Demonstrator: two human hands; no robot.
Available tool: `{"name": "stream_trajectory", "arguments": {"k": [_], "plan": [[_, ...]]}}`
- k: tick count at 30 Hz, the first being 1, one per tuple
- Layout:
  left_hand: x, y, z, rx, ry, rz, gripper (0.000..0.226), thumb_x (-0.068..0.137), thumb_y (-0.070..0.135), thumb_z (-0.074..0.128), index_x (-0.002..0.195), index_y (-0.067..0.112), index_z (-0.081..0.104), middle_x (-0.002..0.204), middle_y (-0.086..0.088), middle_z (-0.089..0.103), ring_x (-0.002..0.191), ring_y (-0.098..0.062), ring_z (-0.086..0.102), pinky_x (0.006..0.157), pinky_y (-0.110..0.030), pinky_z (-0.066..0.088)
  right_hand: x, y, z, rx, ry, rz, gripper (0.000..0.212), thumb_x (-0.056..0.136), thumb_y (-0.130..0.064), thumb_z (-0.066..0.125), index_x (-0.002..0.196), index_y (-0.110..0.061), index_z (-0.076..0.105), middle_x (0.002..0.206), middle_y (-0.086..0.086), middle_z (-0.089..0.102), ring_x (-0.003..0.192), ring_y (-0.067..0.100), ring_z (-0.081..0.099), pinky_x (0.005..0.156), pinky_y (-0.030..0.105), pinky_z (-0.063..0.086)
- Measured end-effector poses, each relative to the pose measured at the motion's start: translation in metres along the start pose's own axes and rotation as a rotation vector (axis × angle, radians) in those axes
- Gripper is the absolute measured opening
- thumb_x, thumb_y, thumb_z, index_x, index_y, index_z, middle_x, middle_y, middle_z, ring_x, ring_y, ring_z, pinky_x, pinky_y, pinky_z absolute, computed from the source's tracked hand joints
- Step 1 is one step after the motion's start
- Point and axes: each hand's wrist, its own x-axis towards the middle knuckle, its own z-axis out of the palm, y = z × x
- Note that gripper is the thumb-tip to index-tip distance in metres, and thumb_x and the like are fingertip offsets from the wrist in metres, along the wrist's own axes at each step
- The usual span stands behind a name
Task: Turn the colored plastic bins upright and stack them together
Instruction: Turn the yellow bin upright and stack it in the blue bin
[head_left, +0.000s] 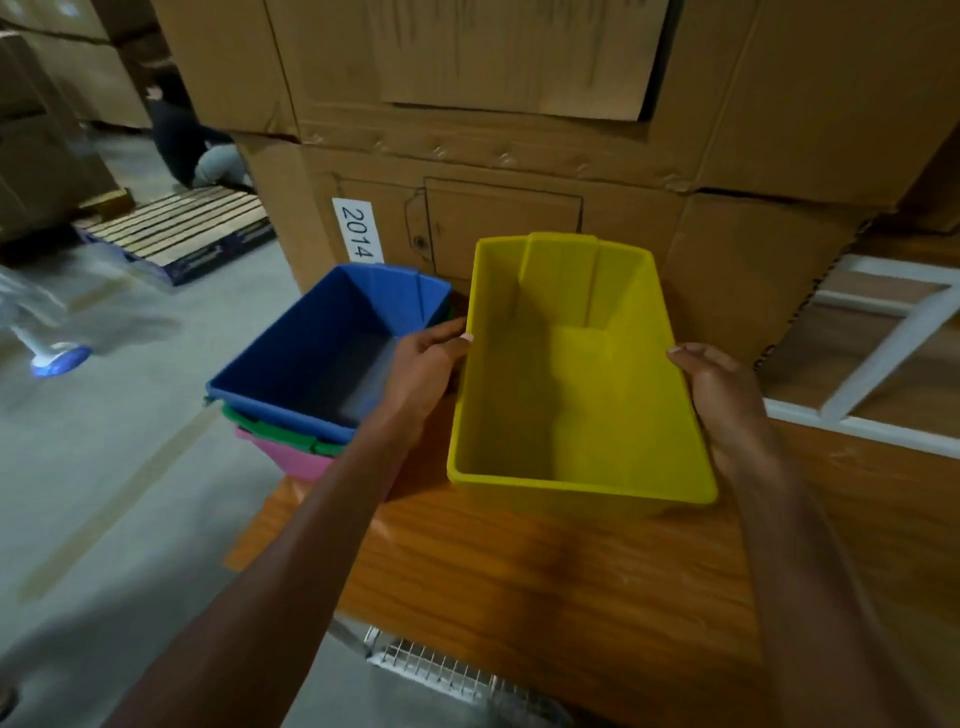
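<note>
An upright yellow bin (571, 395) is held above the orange wooden table (519, 571), its open side facing me. My left hand (423, 364) grips its left rim and my right hand (727, 395) grips its right rim. To the left, at the table's left edge, stands a nested stack: a blue bin (311, 343) on top, a green bin (270, 428) under it and a pink bin (296, 460) at the bottom. All are upright and the blue one is empty. My left forearm hides the stack's near right corner.
Large cardboard boxes (493, 156) rise just behind the bins, one with a "2014" label (358, 231). A white frame (883, 332) lies at the right. A wooden pallet (176, 234) and a crouching person (192, 140) are on the concrete floor at far left. A wire rack (441, 670) sits below the table.
</note>
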Motion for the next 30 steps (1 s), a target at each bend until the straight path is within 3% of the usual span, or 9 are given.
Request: {"name": "stream_trajectory", "arguments": {"k": [2,5,8,11,13,16,19,26,30], "plan": [[0.02,0.012,-0.019,0.004,-0.057,0.02,0.026,0.104,0.017,0.054,0.12,0.023,0.074,0.109,-0.011,0.077,0.104,-0.033,0.072,0.096,-0.05,0.058,-0.006,-0.016,0.018,0.001,0.045,-0.022,0.015,0.099,-0.03,0.062,0.089,-0.029,0.073,0.111,0.009,0.074,0.109,0.031,0.067,0.098,0.052,0.052],[0.05,0.022,-0.056,0.024,-0.129,0.052,0.024,0.103,0.019,0.056,0.115,0.026,0.075,0.112,-0.012,0.077,0.109,-0.043,0.068,0.098,-0.053,0.056,-0.019,-0.034,0.053,-0.016,0.108,-0.067,0.013,0.096,-0.036,0.062,0.092,-0.031,0.074,0.118,0.003,0.073,0.113,0.03,0.066,0.104,0.053,0.05],[0.074,0.032,-0.096,0.022,-0.165,0.069,0.028,0.103,0.02,0.056,0.127,0.019,0.069,0.1,0.0,0.079,0.093,-0.032,0.073,0.081,-0.04,0.061,-0.035,-0.051,0.095,-0.018,0.163,-0.075,0.01,0.096,-0.036,0.065,0.093,-0.03,0.073,0.114,-0.003,0.072,0.111,0.025,0.066,0.105,0.052,0.05],[0.09,0.039,-0.138,0.06,-0.226,0.076,0.023,0.103,0.018,0.055,0.116,0.02,0.073,0.082,0.008,0.077,0.071,-0.013,0.068,0.06,-0.025,0.057,-0.05,-0.069,0.139,-0.063,0.231,-0.106,0.011,0.093,-0.037,0.069,0.093,-0.027,0.073,0.11,0.004,0.074,0.107,0.03,0.068,0.099,0.052,0.054],[0.101,0.041,-0.162,0.098,-0.284,0.103,0.023,0.104,0.017,0.053,0.108,0.021,0.075,0.073,0.01,0.075,0.064,-0.009,0.065,0.053,-0.019,0.052,-0.057,-0.082,0.162,-0.158,0.292,-0.15,0.016,0.09,-0.039,0.071,0.099,-0.026,0.072,0.107,0.005,0.074,0.101,0.028,0.07,0.092,0.048,0.055],[0.11,0.044,-0.185,0.095,-0.323,0.099,0.025,0.105,0.019,0.052,0.119,0.02,0.073,0.081,0.007,0.074,0.065,-0.009,0.063,0.051,-0.016,0.051,-0.064,-0.106,0.181,-0.285,0.343,-0.169,0.017,0.091,-0.037,0.069,0.105,-0.027,0.069,0.106,0.001,0.073,0.096,0.023,0.068,0.088,0.043,0.055],[0.112,0.053,-0.192,0.079,-0.386,0.087,0.031,0.105,0.022,0.053,0.132,0.016,0.067,0.097,0.0,0.074,0.07,-0.011,0.067,0.053,-0.017,0.052,-0.07,-0.131,0.185,-0.485,0.391,-0.155,0.016,0.094,-0.031,0.065,0.108,-0.024,0.066,0.112,0.003,0.067,0.103,0.026,0.063,0.091,0.04,0.051],[0.119,0.065,-0.199,0.013,-0.45,0.127,0.027,0.103,0.02,0.056,0.125,0.011,0.069,0.094,-0.01,0.069,0.077,-0.02,0.063,0.065,-0.028,0.058,-0.083,-0.192,0.194,-0.701,0.436,-0.242,0.026,0.099,-0.023,0.063,0.122,-0.013,0.069,0.127,0.011,0.067,0.115,0.031,0.062,0.094,0.041,0.049],[0.128,0.091,-0.21,0.22,-0.357,0.262,0.028,0.104,0.033,0.056,0.116,0.011,0.069,0.09,-0.004,0.069,0.069,-0.013,0.063,0.062,-0.029,0.053,-0.089,-0.224,0.205,-0.877,0.487,-0.374,0.026,0.099,-0.026,0.062,0.12,-0.014,0.071,0.123,0.013,0.069,0.111,0.034,0.063,0.087,0.039,0.049]]}}
